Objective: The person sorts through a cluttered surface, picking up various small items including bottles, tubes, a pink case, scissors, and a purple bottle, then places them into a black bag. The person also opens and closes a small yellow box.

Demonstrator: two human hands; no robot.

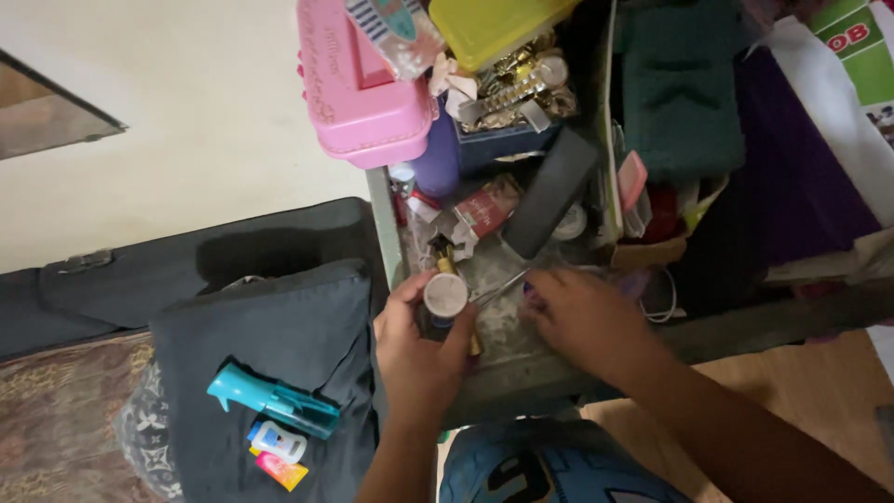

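Here, seen from the head camera, the left hand (419, 349) has its fingers clamped round a small dark bottle (444, 303) with a round pale cap, held upright at the front edge of a cluttered shelf (507, 359). The cap faces the camera, so the bottle's body is mostly hidden behind it and the fingers. Just right of the bottle, the right hand (582, 317) rests on the shelf with fingers curled together at a thin metal tool (498, 287); blur hides whether they actually pinch it.

Behind the bottle, further back on the shelf, a pink plastic case (358, 88) stands closed, with a yellow box (494, 26) beside it. Below the yellow box a dark blue box (503, 144) is heaped with gold-coloured trinkets (517, 84). A black flat case (549, 191) leans near a small red packet (486, 207).

Left of the bottle, a dark cushion (279, 326) carries a teal spray bottle (270, 401) and two small tubes (277, 452).
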